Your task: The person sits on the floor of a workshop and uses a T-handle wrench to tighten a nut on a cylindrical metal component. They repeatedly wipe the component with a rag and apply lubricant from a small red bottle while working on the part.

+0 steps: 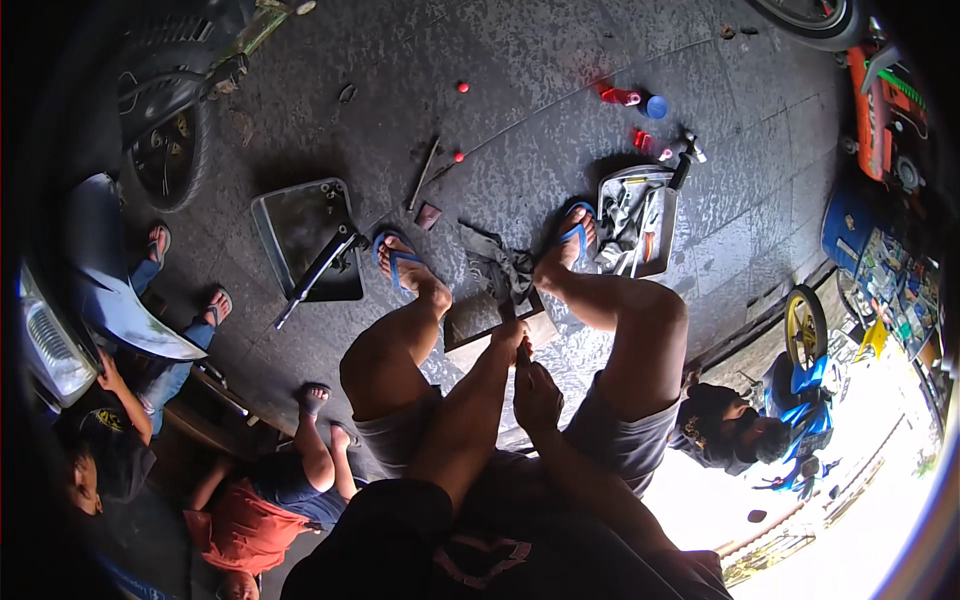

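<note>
One fist, our left hand (511,338), wraps the dark rod (507,308) between our knees (658,303), its long axis running away from us toward the crumpled cloth (517,264); our right hand (540,398), nearer our body, seems to grip its near end.

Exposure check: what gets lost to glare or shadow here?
Head view: glare washes out the lower right, around the blue motorcycle; head view: the left hand and right hand are shaded, the dark object between them hard to identify; head view: corners fall to black.
</note>
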Demonstrator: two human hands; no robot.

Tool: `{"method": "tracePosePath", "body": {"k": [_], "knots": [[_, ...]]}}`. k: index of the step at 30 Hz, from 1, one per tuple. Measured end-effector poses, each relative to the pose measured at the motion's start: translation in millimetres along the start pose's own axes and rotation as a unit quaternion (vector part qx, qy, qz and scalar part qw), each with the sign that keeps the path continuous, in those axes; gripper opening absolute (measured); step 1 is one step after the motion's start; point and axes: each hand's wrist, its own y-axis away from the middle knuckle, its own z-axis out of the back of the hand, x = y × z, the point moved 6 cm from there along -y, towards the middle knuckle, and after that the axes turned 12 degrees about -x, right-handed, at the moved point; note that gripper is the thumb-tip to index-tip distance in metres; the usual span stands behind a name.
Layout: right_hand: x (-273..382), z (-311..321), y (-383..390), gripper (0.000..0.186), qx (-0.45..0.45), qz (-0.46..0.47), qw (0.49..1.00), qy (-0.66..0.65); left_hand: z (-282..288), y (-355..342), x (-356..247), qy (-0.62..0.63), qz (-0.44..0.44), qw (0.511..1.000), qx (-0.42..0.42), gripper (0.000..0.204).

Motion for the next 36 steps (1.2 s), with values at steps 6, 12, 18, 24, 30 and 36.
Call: {"method": "tracePosePath", "body": {"k": [6,12,18,24,30,36], "knots": [[-27,-29,-36,0.031,-0.004,-0.057,0.998,-0.011,-18,-29,-34,-0.068,-0.031,0.996,-0.056,0.011],[-31,-18,-40,0.033,0.006,-0.044,0.999,0.028,-32,-64,-25,-0.078,-0.04,0.996,-0.009,0.013],[-23,10,9,0.035,0.04,0.034,0.999,0.001,2,36,10,0.052,-0.115,0.992,0.016,0.012],[13,52,-17,0.031,0.115,-0.038,0.984,-0.128,9,100,-19,0.083,-0.318,0.94,0.088,0.014],[12,54,-81,0.019,0.076,-0.012,0.971,-0.225,9,151,-78,0.122,-0.37,0.911,0.136,0.019],[14,15,-76,0.027,0.114,-0.105,0.947,-0.282,24,188,-111,0.125,-0.413,0.885,0.176,0.017]]}}
